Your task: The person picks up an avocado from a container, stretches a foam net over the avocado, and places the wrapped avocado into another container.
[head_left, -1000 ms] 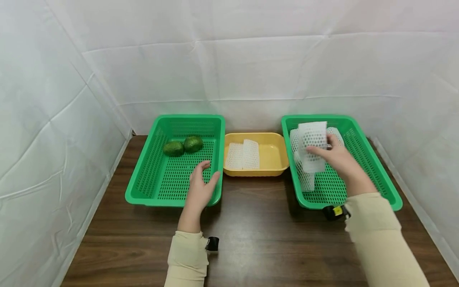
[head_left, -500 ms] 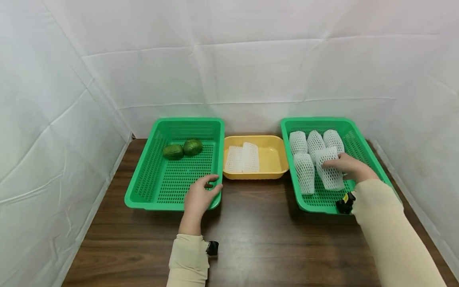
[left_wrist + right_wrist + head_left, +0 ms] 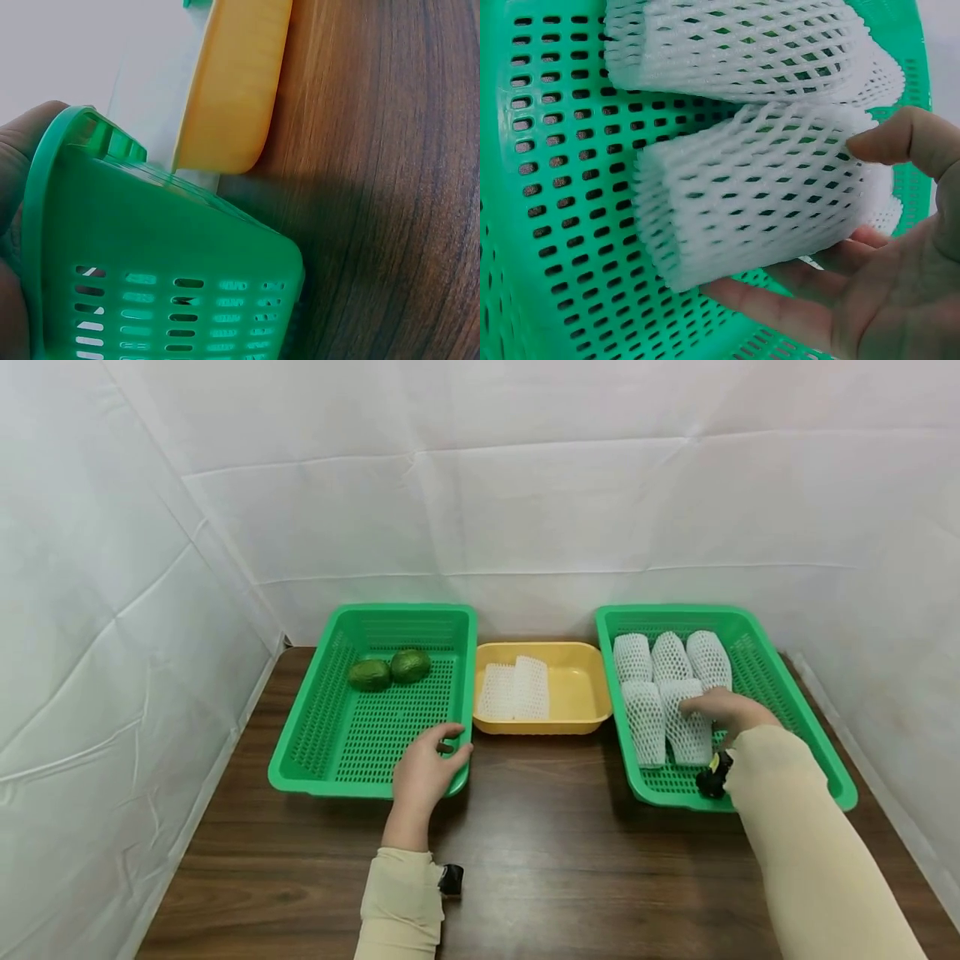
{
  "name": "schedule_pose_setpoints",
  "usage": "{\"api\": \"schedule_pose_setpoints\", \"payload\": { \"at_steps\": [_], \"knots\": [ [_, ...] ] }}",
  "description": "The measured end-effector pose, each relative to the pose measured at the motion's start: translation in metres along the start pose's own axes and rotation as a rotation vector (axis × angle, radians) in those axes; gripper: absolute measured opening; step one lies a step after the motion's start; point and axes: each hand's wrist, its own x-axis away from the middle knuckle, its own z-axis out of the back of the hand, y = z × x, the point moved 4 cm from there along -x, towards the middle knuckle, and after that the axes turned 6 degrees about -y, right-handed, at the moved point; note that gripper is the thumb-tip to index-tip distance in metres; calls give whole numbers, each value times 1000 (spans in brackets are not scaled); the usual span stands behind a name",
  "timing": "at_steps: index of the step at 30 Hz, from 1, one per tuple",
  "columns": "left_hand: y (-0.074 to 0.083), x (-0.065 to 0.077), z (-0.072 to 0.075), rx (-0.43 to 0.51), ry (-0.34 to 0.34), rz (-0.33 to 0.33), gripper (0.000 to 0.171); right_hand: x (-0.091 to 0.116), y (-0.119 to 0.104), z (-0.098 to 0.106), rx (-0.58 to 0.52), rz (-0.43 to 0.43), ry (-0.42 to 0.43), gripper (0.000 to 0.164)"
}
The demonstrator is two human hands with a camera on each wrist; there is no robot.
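My right hand (image 3: pixel 731 710) is inside the right green basket (image 3: pixel 838 768), holding a white foam net sleeve (image 3: pixel 757 202) at the near end of the row. In the right wrist view the thumb lies on its top, the fingers lie along its lower side, and green shows through the mesh. Several other filled sleeves (image 3: pixel 642 718) lie against it. My left hand (image 3: pixel 423 768) rests at the near right corner of the left green basket (image 3: pixel 300 727), fingers loosely curved at the rim. Two dark green avocados (image 3: pixel 370 675) lie towards the back of that basket.
Between the baskets stands a yellow tray (image 3: pixel 577 689) with flat, unfilled foam sleeves (image 3: pixel 529 689) in its left half. All stand on a dark wooden table (image 3: pixel 540 843), with white cloth (image 3: pixel 525 510) hanging behind and at both sides.
My right hand has lowered the foam sleeve into the right basket, and it now lies beside the front left one. The left hand has moved slightly down to the basket's rim.
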Motion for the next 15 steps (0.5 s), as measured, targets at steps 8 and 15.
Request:
{"api": "schedule_pose_setpoints", "payload": {
  "at_steps": [8,15],
  "knots": [
    [3,1,-1,3,2,-2,32,-1,-2,1,32,30,6,83],
    [5,-1,-2,-8,2,-18,32,-5,3,7,83,-37,25,89]
  ]
}}
